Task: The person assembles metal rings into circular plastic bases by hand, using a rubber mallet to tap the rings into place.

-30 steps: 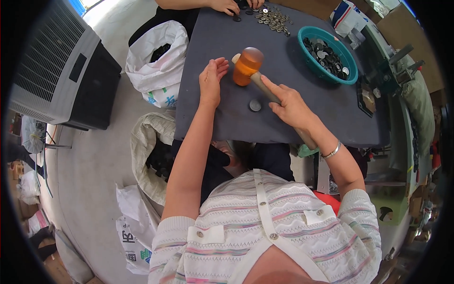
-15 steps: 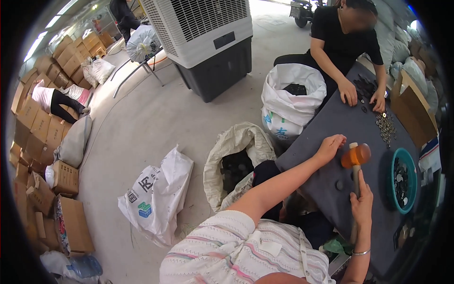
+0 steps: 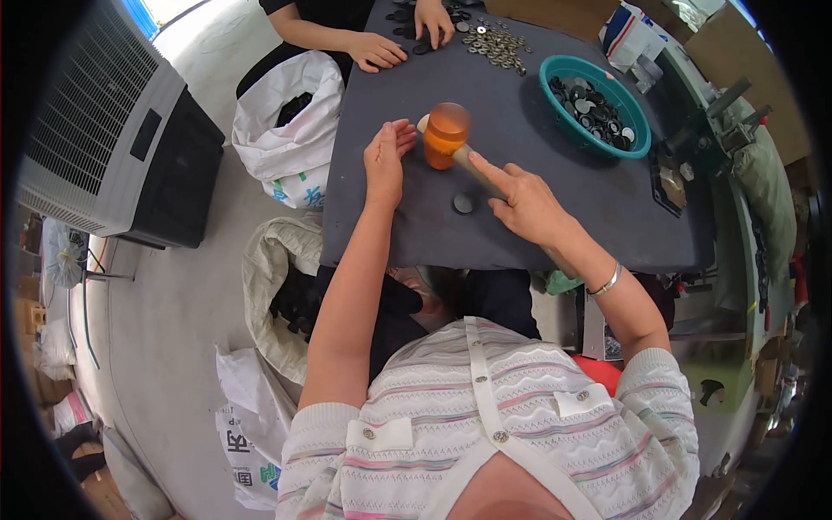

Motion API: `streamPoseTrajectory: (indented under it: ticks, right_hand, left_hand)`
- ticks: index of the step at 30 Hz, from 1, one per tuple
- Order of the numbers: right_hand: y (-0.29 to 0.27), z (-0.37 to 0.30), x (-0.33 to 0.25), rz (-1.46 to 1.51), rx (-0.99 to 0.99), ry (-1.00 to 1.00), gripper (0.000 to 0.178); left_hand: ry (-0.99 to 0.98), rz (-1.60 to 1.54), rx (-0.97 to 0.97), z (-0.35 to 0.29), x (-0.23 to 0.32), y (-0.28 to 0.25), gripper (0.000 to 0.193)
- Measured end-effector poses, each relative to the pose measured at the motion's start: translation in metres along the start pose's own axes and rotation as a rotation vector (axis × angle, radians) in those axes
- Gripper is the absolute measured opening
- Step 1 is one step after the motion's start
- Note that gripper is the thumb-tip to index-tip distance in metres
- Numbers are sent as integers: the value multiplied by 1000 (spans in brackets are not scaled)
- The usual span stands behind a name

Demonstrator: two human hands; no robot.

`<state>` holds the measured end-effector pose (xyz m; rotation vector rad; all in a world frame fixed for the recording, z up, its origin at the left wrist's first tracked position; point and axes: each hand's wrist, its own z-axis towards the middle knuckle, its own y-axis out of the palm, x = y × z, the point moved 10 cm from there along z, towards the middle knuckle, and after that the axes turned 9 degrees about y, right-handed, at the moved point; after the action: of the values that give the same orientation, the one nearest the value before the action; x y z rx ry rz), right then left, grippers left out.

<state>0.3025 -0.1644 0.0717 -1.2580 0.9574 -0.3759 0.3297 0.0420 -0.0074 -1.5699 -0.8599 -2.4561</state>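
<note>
My right hand (image 3: 527,206) is closed around the wooden handle of a mallet (image 3: 445,149) with an orange see-through head, its index finger stretched along the handle. The head is over the grey-covered table (image 3: 520,247), its upper end slightly blurred. Just left of the mallet head, my left hand (image 3: 386,163) rests on edge with its fingers stretched out, and nothing shows in it. A small dark round disc (image 3: 463,203) lies on the table between me and the mallet head.
Right of the mallet stands a teal basin (image 3: 637,149) of dark round pieces. Small metallic pieces (image 3: 498,48) lie near a co-worker's hands (image 3: 378,52). A clamp-like metal device (image 3: 718,139) is at the right edge. White sacks (image 3: 295,147) and an air cooler (image 3: 165,156) stand left.
My view has swung right and down toward the table. The right hand still grips the mallet; the left hand stays beside its head. The dark disc remains on the table.
</note>
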Motion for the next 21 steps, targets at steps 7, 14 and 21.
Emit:
streamPoseTrajectory:
  ticks: [7, 14, 21]
  right_hand:
    - [-57, -27, 15, 114, 181, -14, 78]
    - [-41, -40, 34, 46, 162, 62, 77]
    - [-40, -29, 37, 102, 70, 97, 77]
  left_hand:
    - [-10, 29, 30, 0, 2, -2, 49]
    - [23, 20, 21, -1, 5, 4, 50]
    - [-16, 68, 41, -3, 1, -5, 48]
